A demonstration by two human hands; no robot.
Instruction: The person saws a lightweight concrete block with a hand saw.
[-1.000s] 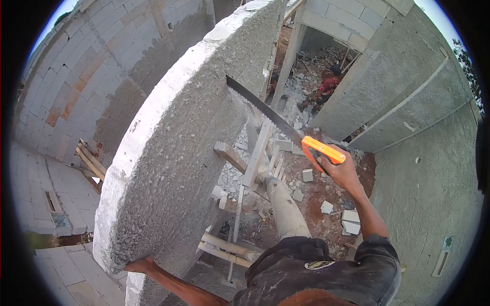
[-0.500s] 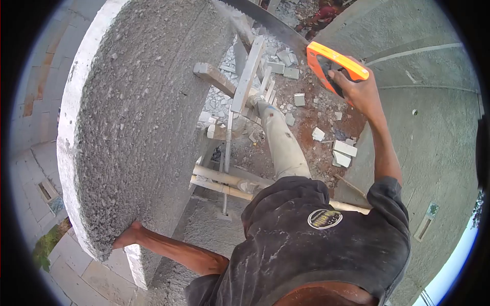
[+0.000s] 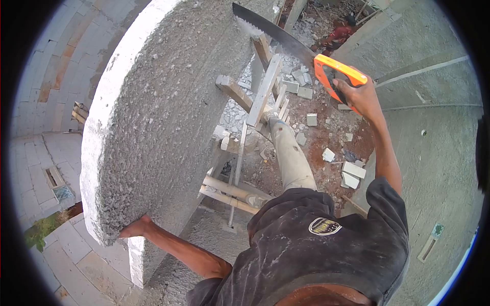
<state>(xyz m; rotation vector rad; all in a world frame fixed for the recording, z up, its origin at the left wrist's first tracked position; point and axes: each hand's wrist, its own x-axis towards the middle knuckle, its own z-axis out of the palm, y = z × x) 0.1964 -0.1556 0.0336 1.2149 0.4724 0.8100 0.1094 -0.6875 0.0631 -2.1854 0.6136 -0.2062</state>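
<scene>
My right hand is wrapped round the orange and black handle of a handsaw, out to the right of a rough concrete wall with a curved white edge. The long dark blade reaches up and left, its tip overlapping the wall's upper part. Pale dust or a whitish cut edge shows along the blade by the wall. Low on the left, my left hand grips the wall's lower edge, its fingertips hidden behind it.
Wooden props lean beside the wall near my leg. Bamboo poles cross below. Rubble and broken blocks litter the ground. Another person in red is farther down at the top right. A grey plastered wall stands to the right.
The view has shifted, so the wall and props sit farther right and lower. The saw's tip now shows, and the handle is nearer the props. My left hand keeps its place on the edge.
</scene>
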